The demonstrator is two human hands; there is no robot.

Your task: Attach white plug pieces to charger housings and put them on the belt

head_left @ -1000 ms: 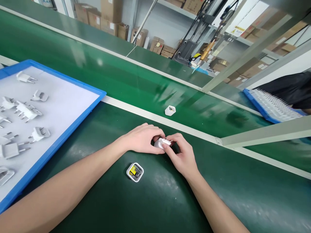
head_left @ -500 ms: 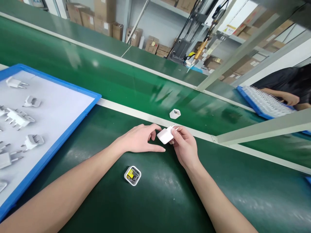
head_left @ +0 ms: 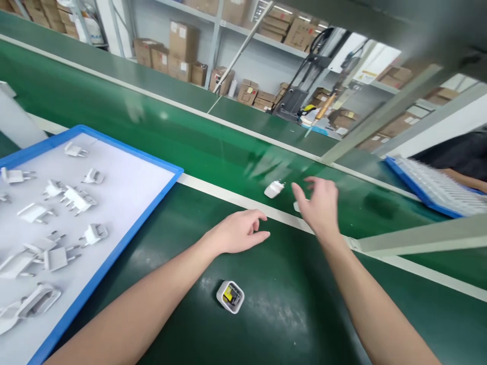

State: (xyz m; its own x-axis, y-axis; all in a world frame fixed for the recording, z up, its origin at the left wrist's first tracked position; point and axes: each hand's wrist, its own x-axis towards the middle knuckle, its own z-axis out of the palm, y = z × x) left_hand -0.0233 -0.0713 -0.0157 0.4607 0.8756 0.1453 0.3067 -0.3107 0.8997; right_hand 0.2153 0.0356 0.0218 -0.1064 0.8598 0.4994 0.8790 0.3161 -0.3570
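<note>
My right hand (head_left: pixel 318 204) hovers over the green conveyor belt (head_left: pixel 213 147) with its fingers spread and nothing in it. Just to its left a white plug adapter (head_left: pixel 274 189) with two pins lies on the belt. A second small white part (head_left: pixel 296 206) peeks out from under the right palm. My left hand (head_left: pixel 239 231) rests on the dark green bench, fingers loosely curled and empty. An open white charger shell (head_left: pixel 230 296) with a yellow component inside stands on the bench near my left forearm.
A blue-rimmed tray (head_left: pixel 114 253) at the left holds several loose white plug pieces. A grey rail (head_left: pixel 236 200) divides bench and belt. A metal frame bar (head_left: pixel 418 235) crosses at the right. Another person's arm (head_left: pixel 466 178) reaches over a second blue tray (head_left: pixel 429 185).
My right hand carried the assembled white adapter forward and let it go on the belt, then opened. My left hand released the adapter and stayed on the bench. The view shifted right.
</note>
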